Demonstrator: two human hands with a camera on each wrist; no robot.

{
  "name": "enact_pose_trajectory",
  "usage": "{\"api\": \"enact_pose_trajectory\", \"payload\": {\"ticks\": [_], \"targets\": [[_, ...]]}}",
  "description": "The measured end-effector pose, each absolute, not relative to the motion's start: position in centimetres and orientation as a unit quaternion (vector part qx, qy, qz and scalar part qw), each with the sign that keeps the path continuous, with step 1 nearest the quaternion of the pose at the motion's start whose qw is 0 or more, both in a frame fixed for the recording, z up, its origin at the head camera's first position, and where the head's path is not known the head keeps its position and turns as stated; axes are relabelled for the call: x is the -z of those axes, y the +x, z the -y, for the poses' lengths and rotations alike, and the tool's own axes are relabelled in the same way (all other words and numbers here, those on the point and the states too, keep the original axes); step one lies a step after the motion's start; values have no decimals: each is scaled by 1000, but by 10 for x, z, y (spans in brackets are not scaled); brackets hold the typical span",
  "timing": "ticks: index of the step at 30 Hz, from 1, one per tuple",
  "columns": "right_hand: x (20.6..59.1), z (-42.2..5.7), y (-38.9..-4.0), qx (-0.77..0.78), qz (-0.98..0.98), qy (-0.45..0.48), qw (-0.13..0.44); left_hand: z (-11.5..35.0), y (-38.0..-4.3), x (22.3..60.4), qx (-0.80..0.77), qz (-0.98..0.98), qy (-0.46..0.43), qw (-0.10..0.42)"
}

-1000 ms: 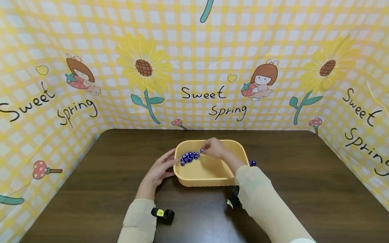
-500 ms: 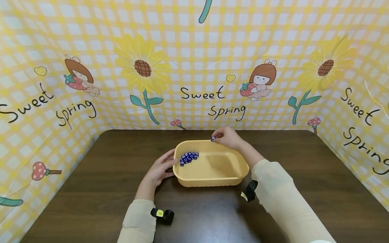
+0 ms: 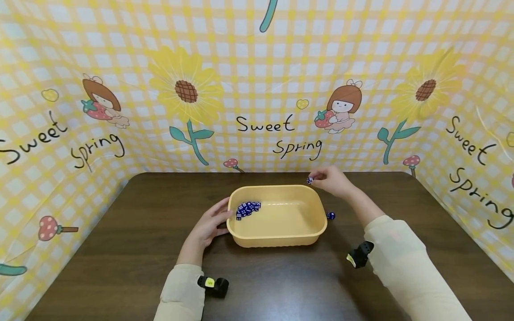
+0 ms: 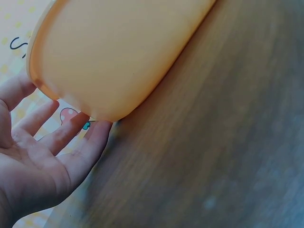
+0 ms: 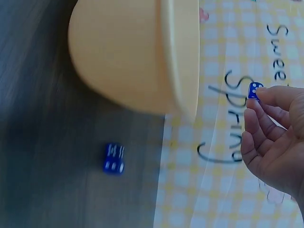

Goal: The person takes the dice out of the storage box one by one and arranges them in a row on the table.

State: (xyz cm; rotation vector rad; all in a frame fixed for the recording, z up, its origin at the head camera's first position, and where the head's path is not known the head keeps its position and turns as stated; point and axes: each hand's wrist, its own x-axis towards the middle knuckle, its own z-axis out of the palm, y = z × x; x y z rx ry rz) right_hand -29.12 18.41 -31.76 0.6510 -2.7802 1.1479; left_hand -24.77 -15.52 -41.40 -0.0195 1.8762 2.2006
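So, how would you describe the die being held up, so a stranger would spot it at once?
On the dark wooden table, find the yellow tub. Near its far right corner, the person's right grip pinches a small blue die with white pips. Unlike the dice lying in the tub's left end or outside its right end, this one is held in midair.

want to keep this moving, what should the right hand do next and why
Probably bring the right hand down to set its pinched die by the blue dice on the table: the die is held up apart from the tub, and those dice lie just to the tub's right.
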Motion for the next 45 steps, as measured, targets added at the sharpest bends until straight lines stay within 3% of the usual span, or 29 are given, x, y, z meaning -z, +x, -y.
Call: {"api": "enact_pose_trajectory", "payload": {"ticks": [17, 45], "targets": [[347, -242, -275, -349, 922, 166, 22, 155, -247, 414, -750, -650, 4, 126], [405, -257, -264, -362, 922, 135, -14, 155, -247, 415, -752, -648, 2, 121]]}}
